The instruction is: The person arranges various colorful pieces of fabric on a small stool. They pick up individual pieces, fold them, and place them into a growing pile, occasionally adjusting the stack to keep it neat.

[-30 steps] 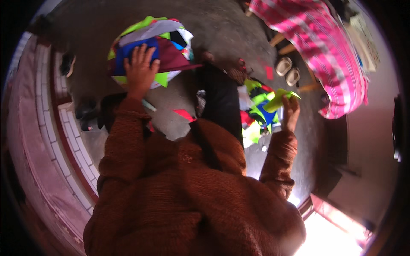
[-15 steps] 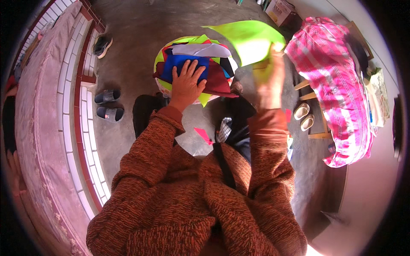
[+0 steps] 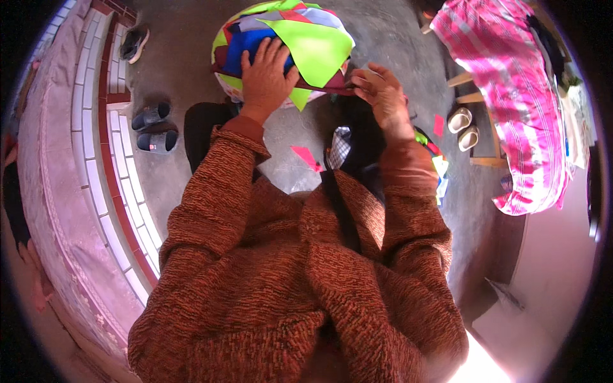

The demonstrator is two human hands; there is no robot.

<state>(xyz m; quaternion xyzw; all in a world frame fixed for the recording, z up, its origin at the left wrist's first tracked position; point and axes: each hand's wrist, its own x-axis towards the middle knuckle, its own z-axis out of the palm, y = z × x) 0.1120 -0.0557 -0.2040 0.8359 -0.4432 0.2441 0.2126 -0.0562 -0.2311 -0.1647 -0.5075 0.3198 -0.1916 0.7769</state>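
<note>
A: How does the left hand (image 3: 268, 80) stand?
B: Flat, fingers apart, on a blue cloth piece (image 3: 246, 41) atop the round cloth pile (image 3: 274, 11). A yellow-green piece (image 3: 316, 51) lies just beside it.
A: And the right hand (image 3: 383, 96)?
B: Fingers bent, near the tip of a maroon piece (image 3: 337, 80); I cannot tell whether it grips that.
A: What's hidden?
B: The pile's far edge reaches the view's upper limit, and what supports it can't be made out. A second heap of scraps (image 3: 440, 167) sits mostly behind the right sleeve (image 3: 412, 210).
A: Further out?
B: A pink checked cloth (image 3: 491, 83), cut off above.
A: Any writing?
B: One grey slipper (image 3: 158, 142) bears a reddish mark, too small to read.
</note>
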